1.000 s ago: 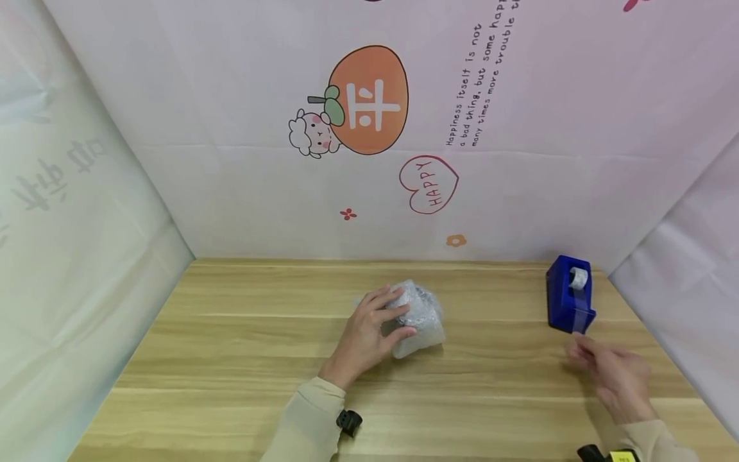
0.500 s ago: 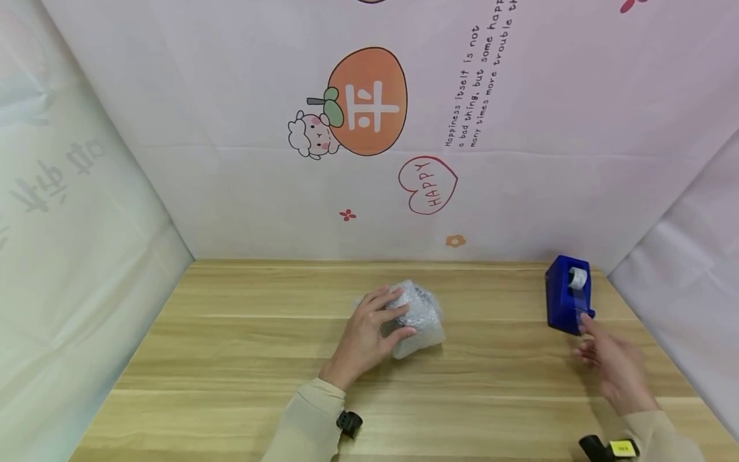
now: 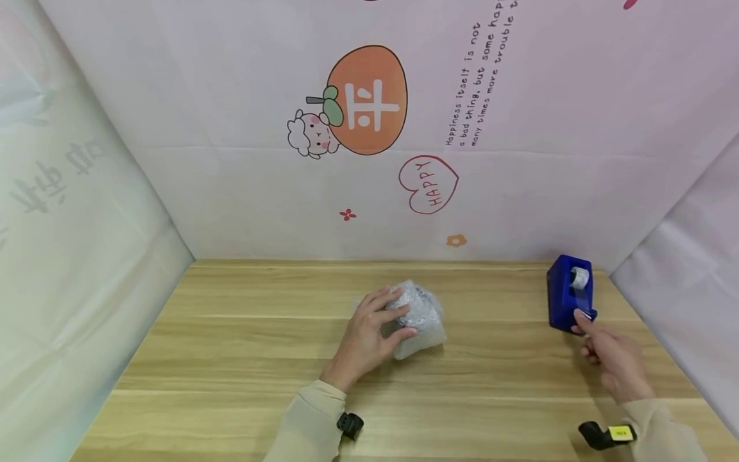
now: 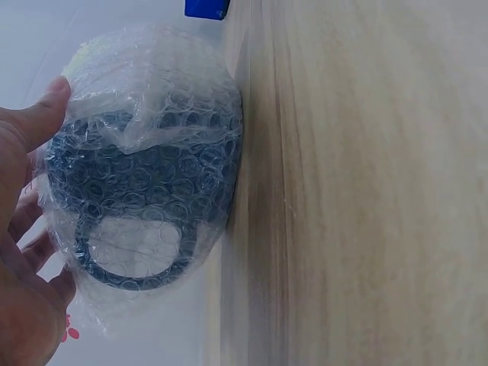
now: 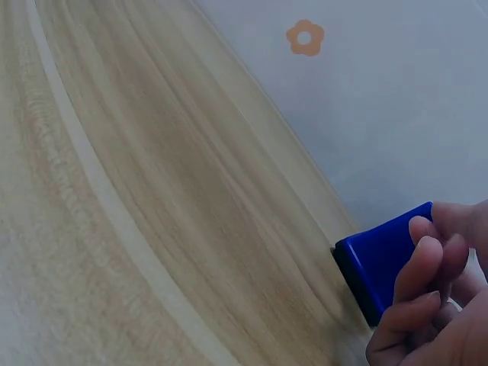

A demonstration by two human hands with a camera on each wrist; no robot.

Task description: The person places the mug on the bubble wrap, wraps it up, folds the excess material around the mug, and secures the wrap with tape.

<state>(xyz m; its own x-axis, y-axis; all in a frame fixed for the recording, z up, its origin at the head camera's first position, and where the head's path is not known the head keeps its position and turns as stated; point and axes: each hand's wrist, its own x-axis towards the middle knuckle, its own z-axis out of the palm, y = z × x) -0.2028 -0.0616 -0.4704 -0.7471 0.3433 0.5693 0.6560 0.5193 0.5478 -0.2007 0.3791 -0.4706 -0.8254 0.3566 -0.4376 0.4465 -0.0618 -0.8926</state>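
Observation:
A dark mug in bubble wrap [image 3: 426, 324] rests on the table near its middle. The left hand [image 3: 365, 332] holds it from the left, fingers spread over its top and thumb at the near side. In the left wrist view the handle of the wrapped mug [image 4: 141, 171] shows through the clear bubbles. At the far right stands a blue tape dispenser [image 3: 559, 296] with a white-cored roll of clear tape [image 3: 580, 278]. At its front cutting end the right hand [image 3: 619, 364] pinches the tape between thumb and curled forefinger. The tape's end is hidden by the fingers.
The wood-grain table [image 3: 242, 359] meets a printed white backdrop [image 3: 242, 192] close behind the dispenser. Similar white sheets rise at the left and right. A black wrist camera [image 3: 349, 425] sits at the left cuff.
The right hand has moved from just in front of the dispenser, with a short strip of tape drawn out, back up to its cutting end. The left hand and the mug stay in place.

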